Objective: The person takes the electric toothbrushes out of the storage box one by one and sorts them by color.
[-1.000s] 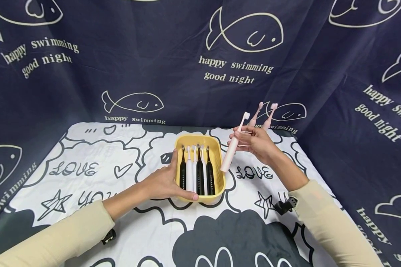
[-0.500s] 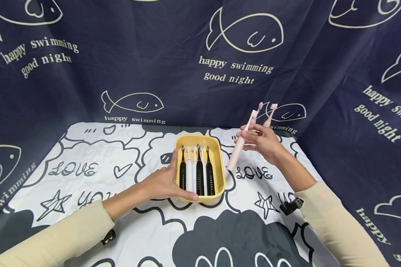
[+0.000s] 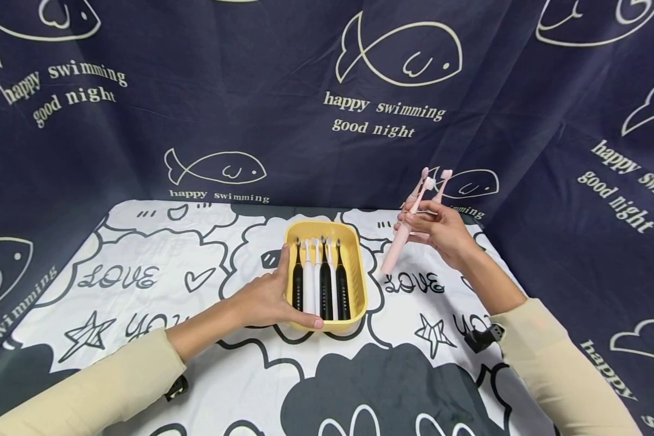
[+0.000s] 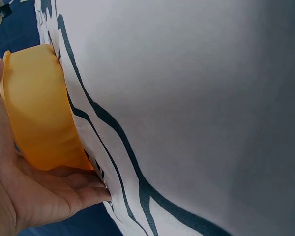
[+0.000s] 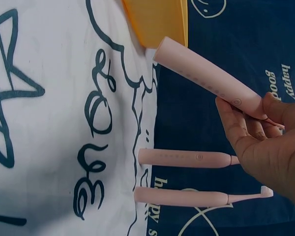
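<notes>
In the head view, a yellow plastic basket [image 3: 354, 248] sits mid-table with several black and white electric toothbrushes [image 3: 325, 284] lying side by side in it. My left hand [image 3: 272, 297] holds its left near corner, thumb along the near rim; the left wrist view shows fingers low against the basket's wall [image 4: 42, 108]. Right of the basket, my right hand [image 3: 441, 230] pinches a pink electric toothbrush [image 3: 396, 245] near its neck. This brush tilts, bristles up and handle end down toward the basket, above the cloth. In the right wrist view the fingers grip it beside its button [image 5: 206, 76].
Two more pink electric toothbrushes, one [image 5: 187, 158] beside another [image 5: 187, 196], stand upright on the table behind my right hand. A white cloth with black drawings [image 3: 158, 290] covers the table. Dark blue printed curtains [image 3: 283, 109] rise at the back and sides.
My right hand has moved right, away from the basket, carrying the pink electric toothbrush toward the two standing ones. The left hand and basket stay put.
</notes>
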Demonstrator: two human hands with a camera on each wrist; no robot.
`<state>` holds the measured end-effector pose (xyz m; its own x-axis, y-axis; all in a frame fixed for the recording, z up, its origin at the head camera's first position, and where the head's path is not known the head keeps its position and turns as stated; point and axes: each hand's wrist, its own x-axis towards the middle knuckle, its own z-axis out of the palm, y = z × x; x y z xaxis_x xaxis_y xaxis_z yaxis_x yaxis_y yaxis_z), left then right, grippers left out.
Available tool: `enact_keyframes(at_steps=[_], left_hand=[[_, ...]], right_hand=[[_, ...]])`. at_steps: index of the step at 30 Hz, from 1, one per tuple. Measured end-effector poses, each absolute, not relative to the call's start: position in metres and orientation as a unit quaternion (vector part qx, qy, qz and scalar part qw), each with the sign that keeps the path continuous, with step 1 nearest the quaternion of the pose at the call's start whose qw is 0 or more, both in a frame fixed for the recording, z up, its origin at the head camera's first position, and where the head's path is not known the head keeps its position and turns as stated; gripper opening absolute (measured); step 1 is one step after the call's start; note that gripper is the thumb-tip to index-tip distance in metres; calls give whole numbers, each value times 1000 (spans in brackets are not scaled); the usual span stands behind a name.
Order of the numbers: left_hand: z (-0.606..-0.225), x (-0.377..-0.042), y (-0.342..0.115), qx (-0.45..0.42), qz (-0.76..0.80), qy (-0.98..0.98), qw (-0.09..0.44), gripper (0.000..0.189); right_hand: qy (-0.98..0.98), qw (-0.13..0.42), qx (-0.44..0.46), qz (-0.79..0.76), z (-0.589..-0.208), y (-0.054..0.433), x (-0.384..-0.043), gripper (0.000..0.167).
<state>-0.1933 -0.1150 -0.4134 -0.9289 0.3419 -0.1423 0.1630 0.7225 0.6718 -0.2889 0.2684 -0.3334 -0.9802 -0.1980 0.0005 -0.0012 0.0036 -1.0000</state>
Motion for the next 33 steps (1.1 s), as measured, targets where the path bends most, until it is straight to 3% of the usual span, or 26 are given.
enact_keyframes(at_steps=[6,33], left_hand=[[-413,-193,-115,137,346,919,128,180],[-412,-192,-114,133,347,919,133,180]], right_hand=[[704,57,-69,-705,-332,278,-290,19],[700,-5,-55,-712,-339,317,-301,20]])
